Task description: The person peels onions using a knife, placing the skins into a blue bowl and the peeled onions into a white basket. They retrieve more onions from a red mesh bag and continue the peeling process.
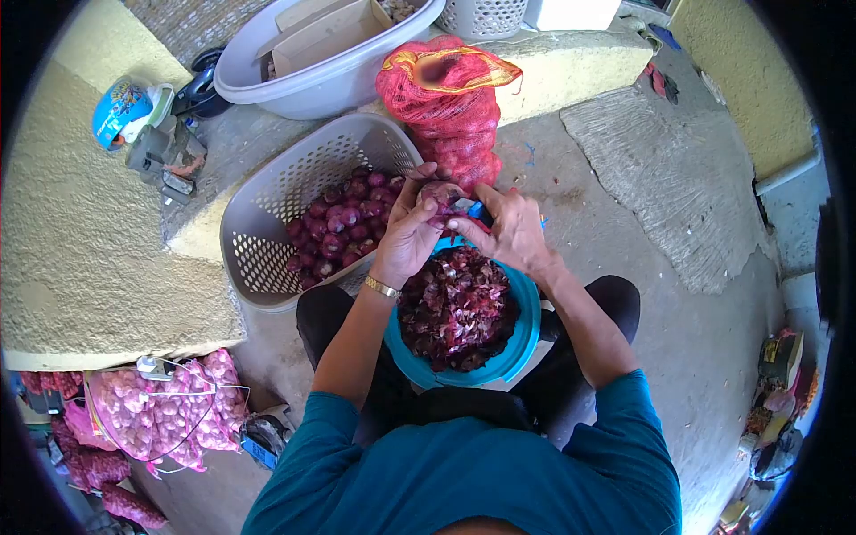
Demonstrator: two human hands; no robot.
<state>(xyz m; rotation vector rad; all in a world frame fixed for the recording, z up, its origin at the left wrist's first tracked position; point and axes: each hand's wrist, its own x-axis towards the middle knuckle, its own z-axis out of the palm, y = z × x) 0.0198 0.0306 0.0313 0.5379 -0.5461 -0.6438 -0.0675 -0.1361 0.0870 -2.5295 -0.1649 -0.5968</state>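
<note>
My left hand [410, 227], with a gold watch on its wrist, is closed around a red onion [440, 193]. Against the onion's right side, my right hand [515, 230] grips a small knife [479, 212] with a blue handle; its blade is mostly hidden by fingers and onion. Both hands are over a turquoise tub [528, 334] that stands between my knees. Dark red onion skins [457, 308] fill the tub. To the left, a grey perforated basket [259, 192] holds many shiny purple onions [334, 223]. A red mesh sack [455, 120] stands open just beyond my hands.
A large pale basin [325, 96] with cardboard in it sits on the ledge behind the basket. Net bags of garlic [165, 401] lie at lower left. A rough wall [98, 241] bounds the left side. Assorted goods [780, 401] line the right edge.
</note>
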